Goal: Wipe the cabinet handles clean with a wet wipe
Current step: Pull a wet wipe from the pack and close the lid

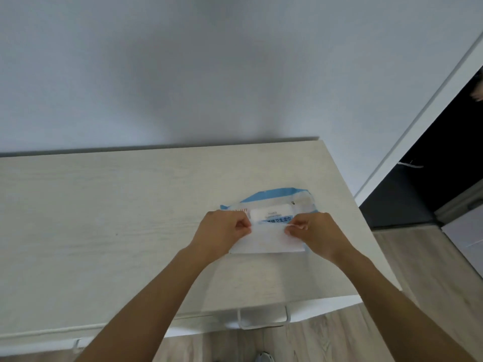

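The only legible print is on the wet wipe pack [277,198] lying on the worktop [104,218]. White Chinese characters on a blue band [278,220] across its front read "卫生湿巾", and one or two characters ahead of them are too blurred to make out; the band shows just above the top edge of the wet wipe [266,241] pinched by the left hand [222,231] and the right hand [313,232]. Above the band, the white flap label [269,213] carries two short lines of faint grey small print, and the pack's left end has a strip of red-orange marks [239,210]; neither can be read.
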